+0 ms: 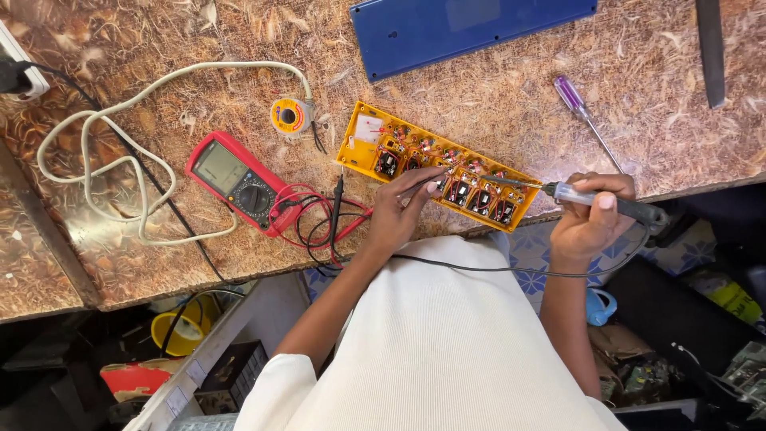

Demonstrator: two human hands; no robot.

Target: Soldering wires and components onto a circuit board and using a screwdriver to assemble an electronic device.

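Right hand (592,214) clamped around soldering iron (594,197), tip on yellow circuit board (437,165) at desk (495,88) edge. Left hand (396,211) pinched thin solder wire (420,187) beside it. Red multimeter (237,183) left, purple screwdriver (582,108) behind.

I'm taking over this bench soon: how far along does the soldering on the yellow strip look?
Done: the yellow strip lies open, wired inside, blue cover set aside. In hand: the right hand holds the soldering iron, tip over the right-hand sockets, while the left hand feeds a thin wire there. Which joints are finished is too small to tell. Left: cover still off; multimeter lies beside.
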